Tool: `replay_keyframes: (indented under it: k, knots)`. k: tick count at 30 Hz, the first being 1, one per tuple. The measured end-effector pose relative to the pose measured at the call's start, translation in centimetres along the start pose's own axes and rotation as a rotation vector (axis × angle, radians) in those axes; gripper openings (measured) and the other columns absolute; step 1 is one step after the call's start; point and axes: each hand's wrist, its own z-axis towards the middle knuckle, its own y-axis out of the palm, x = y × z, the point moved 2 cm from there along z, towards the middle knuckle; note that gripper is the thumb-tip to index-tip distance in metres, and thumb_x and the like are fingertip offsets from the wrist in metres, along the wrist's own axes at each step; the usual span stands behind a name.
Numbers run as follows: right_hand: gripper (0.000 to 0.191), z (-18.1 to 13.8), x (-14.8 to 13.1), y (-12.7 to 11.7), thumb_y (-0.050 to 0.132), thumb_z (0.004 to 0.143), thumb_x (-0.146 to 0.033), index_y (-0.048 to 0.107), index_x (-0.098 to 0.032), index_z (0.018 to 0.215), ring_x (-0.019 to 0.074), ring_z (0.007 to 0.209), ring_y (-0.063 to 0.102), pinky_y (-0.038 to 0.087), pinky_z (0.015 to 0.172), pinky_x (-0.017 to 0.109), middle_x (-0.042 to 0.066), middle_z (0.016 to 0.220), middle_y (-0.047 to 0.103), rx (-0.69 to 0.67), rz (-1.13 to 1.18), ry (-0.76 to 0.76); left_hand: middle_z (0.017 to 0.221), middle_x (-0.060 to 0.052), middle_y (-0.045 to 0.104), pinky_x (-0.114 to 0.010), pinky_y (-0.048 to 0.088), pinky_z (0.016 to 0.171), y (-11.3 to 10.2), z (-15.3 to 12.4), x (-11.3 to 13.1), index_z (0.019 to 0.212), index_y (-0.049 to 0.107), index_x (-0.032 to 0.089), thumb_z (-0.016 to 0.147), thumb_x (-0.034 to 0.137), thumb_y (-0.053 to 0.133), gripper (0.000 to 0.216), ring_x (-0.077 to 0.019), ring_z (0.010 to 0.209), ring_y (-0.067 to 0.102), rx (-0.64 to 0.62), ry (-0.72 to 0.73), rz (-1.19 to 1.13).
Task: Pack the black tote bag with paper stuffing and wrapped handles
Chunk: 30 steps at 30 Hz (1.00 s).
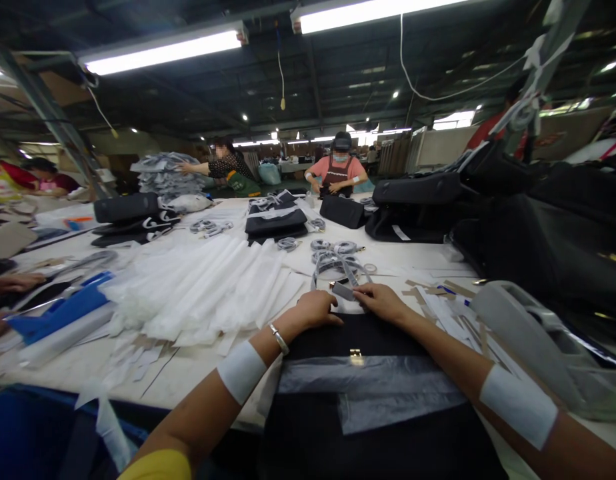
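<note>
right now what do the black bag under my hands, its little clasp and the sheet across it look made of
Black bag: looks like matte woven fabric, no shine. Clasp: metal by its look, gold-coloured and glinting. Sheet: thin clear plastic film, greyish, see-through and wrinkled. Both hands, left and right, rest at the bag's far edge.

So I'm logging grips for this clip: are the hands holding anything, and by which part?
Both rest at the far edge of the black bag. The right hand pinches a small grey strap end; the left hand seems only to press the bag.
</note>
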Motion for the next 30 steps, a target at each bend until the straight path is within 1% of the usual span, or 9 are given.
replay_keyframes:
  k: [4, 7, 12, 17, 20, 22, 24, 27, 30]
  knots:
    - [0.033, 0.4, 0.2, 0.5, 0.051, 0.086, -0.04, 0.075, -0.022, 0.1, 0.023, 0.082, 0.066, 0.048, 0.076, 0.032, 0.004, 0.09, 0.075, -0.054, 0.057, -0.021, 0.098, -0.005, 0.073, -0.029, 0.048, 0.075, -0.5, 0.1, 0.3, 0.101, 0.072, 0.023, 0.073, 0.048, 0.075, 0.038, -0.0258, 0.093, 0.067, -0.015, 0.025, -0.018]
    - [0.034, 1.0, 0.2, 0.7, 0.054, 0.084, -0.04, 0.074, -0.02, 0.102, 0.0246, 0.089, 0.065, 0.047, 0.083, 0.034, 0.006, 0.097, 0.075, -0.082, 0.088, -0.053, 0.097, -0.001, 0.073, -0.027, 0.047, 0.077, -0.9, 0.0, 0.4, 0.103, 0.071, 0.025, 0.077, 0.042, 0.074, 0.031, -0.0216, 0.09, 0.066, 0.084, 0.142, -0.097]
    - [0.045, 2.1, -0.6, 0.2, 0.059, 0.078, -0.059, 0.075, -0.018, 0.09, 0.022, 0.081, 0.061, 0.045, 0.077, 0.032, 0.003, 0.084, 0.071, -0.423, 0.157, -0.086, 0.106, -0.005, 0.069, -0.028, 0.047, 0.087, -0.8, -0.5, 0.4, 0.098, 0.072, 0.021, 0.082, 0.035, 0.071, 0.022, -0.0218, 0.1, 0.062, 0.259, 0.248, -0.117]
    - [0.068, 2.3, -1.4, -0.5, 0.042, 0.082, -0.079, 0.072, -0.018, 0.084, 0.0161, 0.063, 0.051, 0.041, 0.062, 0.029, 0.002, 0.072, 0.063, -0.621, 0.099, 0.109, 0.103, -0.006, 0.072, -0.03, 0.049, 0.087, 0.5, -0.4, 0.1, 0.103, 0.069, 0.02, 0.09, 0.034, 0.059, 0.022, -0.0223, 0.097, 0.065, 0.137, 0.11, -0.141]
    - [0.065, 1.7, -2.0, 0.3, 0.046, 0.081, -0.078, 0.07, -0.019, 0.069, 0.0157, 0.057, 0.049, 0.039, 0.059, 0.029, 0.001, 0.06, 0.059, -0.66, -0.059, 0.071, 0.102, -0.008, 0.073, -0.031, 0.05, 0.082, 1.6, -0.1, -0.4, 0.106, 0.067, 0.021, 0.091, 0.032, 0.052, 0.024, -0.0244, 0.095, 0.066, 0.074, 0.068, -0.074]
    - [0.058, 1.5, -2.3, 1.0, 0.05, 0.083, -0.071, 0.068, -0.021, 0.063, 0.0156, 0.053, 0.048, 0.037, 0.057, 0.029, 0.0, 0.053, 0.056, -0.617, -0.154, -0.014, 0.102, -0.009, 0.073, -0.032, 0.05, 0.08, 2.3, 0.1, -0.7, 0.108, 0.066, 0.021, 0.091, 0.031, 0.051, 0.025, -0.0256, 0.095, 0.067, 0.051, 0.052, -0.051]
    - [0.05, 1.6, -2.4, 1.3, 0.049, 0.089, -0.061, 0.07, -0.022, 0.065, 0.0172, 0.058, 0.054, 0.039, 0.059, 0.029, 0.002, 0.058, 0.062, -0.451, -0.222, -0.043, 0.103, -0.008, 0.072, -0.033, 0.05, 0.08, 2.9, 0.2, -1.1, 0.109, 0.065, 0.021, 0.09, 0.035, 0.053, 0.026, -0.0258, 0.095, 0.067, 0.046, 0.044, -0.059]
    - [0.037, 2.5, -2.0, 1.3, 0.049, 0.093, -0.045, 0.073, -0.022, 0.076, 0.0223, 0.078, 0.063, 0.044, 0.072, 0.031, 0.006, 0.078, 0.071, -0.197, -0.292, 0.016, 0.103, -0.006, 0.072, -0.032, 0.05, 0.082, 3.4, 0.1, -1.4, 0.107, 0.065, 0.022, 0.089, 0.04, 0.057, 0.026, -0.0242, 0.094, 0.066, 0.052, 0.051, -0.06]
    - [0.03, 3.9, -1.4, 2.0, 0.052, 0.091, -0.04, 0.073, -0.019, 0.086, 0.0269, 0.093, 0.065, 0.046, 0.082, 0.034, 0.01, 0.091, 0.073, -0.142, -0.299, 0.097, 0.103, -0.006, 0.069, -0.031, 0.049, 0.083, 3.4, -0.1, -1.1, 0.101, 0.065, 0.022, 0.087, 0.039, 0.062, 0.023, -0.023, 0.096, 0.064, 0.085, 0.093, 0.0]
